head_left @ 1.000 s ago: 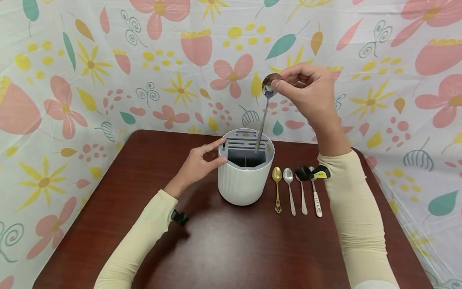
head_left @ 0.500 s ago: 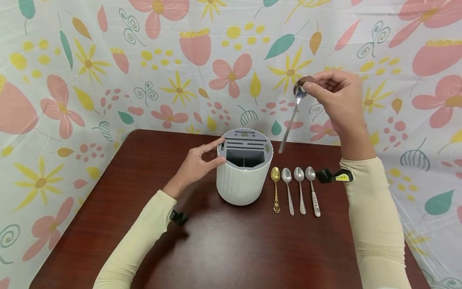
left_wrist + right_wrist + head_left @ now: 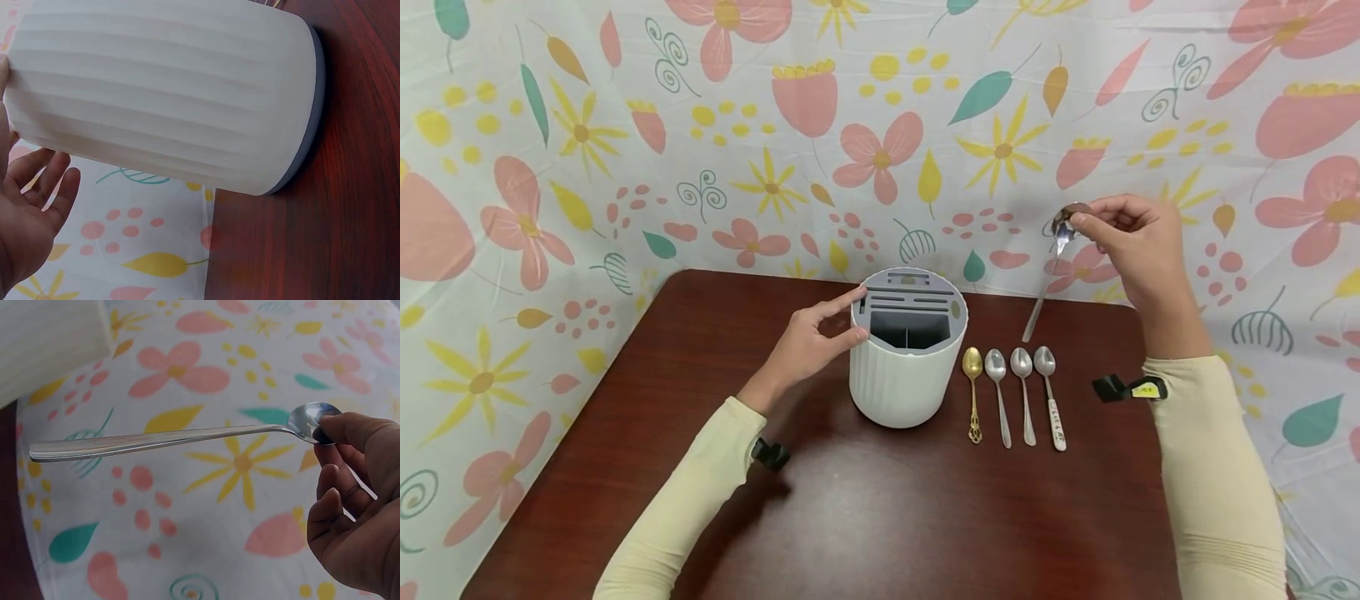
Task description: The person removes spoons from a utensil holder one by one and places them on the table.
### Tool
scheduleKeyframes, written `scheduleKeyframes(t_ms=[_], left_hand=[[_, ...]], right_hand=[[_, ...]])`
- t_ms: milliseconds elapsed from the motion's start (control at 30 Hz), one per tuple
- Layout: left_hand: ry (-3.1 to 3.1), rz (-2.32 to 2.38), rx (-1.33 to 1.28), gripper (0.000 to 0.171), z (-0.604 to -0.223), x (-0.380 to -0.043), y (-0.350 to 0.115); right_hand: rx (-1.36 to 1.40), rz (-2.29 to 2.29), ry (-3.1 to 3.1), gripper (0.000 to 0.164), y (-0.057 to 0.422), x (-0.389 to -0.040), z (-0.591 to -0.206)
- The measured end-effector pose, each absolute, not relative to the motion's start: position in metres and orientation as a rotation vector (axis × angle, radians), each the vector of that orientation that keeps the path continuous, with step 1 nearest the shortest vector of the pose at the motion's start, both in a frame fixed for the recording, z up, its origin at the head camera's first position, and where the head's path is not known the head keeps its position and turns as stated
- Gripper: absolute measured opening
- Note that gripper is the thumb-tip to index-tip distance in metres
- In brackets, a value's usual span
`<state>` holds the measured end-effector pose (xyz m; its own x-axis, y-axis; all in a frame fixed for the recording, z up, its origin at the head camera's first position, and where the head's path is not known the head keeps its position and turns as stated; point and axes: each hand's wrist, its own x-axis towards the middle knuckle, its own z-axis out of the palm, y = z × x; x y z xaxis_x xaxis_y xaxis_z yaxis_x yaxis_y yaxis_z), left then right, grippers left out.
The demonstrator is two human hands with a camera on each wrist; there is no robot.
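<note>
My right hand (image 3: 1138,242) pinches a silver spoon (image 3: 1043,287) by its bowl, between thumb and fingers. The handle points down and to the left, above the back of the table. In the right wrist view the spoon (image 3: 156,441) shows its full length, with my thumb over the bowl. My left hand (image 3: 808,337) touches the left side of a white ribbed utensil holder (image 3: 898,387) at the rim, index finger and thumb extended. The left wrist view has the holder's side (image 3: 156,81) close up, with the left hand's other fingers (image 3: 47,181) loosely spread.
Right of the holder several spoons lie in a row: a gold one (image 3: 972,362), two silver ones, and one with a white patterned handle (image 3: 1057,425). The holder's grey top (image 3: 917,292) has slots and a divided opening. Behind the dark wooden table (image 3: 850,517) hangs a floral cloth (image 3: 715,75).
My right hand has carried the spoon from over the holder's opening to the right, then lower, toward the back of the spoon row. The left hand stays at the holder's rim.
</note>
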<state>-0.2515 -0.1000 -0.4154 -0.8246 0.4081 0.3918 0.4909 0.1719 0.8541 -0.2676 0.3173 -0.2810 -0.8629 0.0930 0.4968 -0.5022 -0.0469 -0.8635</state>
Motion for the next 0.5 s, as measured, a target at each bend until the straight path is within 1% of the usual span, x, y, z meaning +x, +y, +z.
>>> scheduleKeyframes(t_ms=[500], left_hand=[[-2.364, -1.720, -0.906, 0.061, -0.417, -0.253, -0.101]], right_hand=[[0.163, 1.948, -2.052, 0.003, 0.368, -0.265, -0.327]])
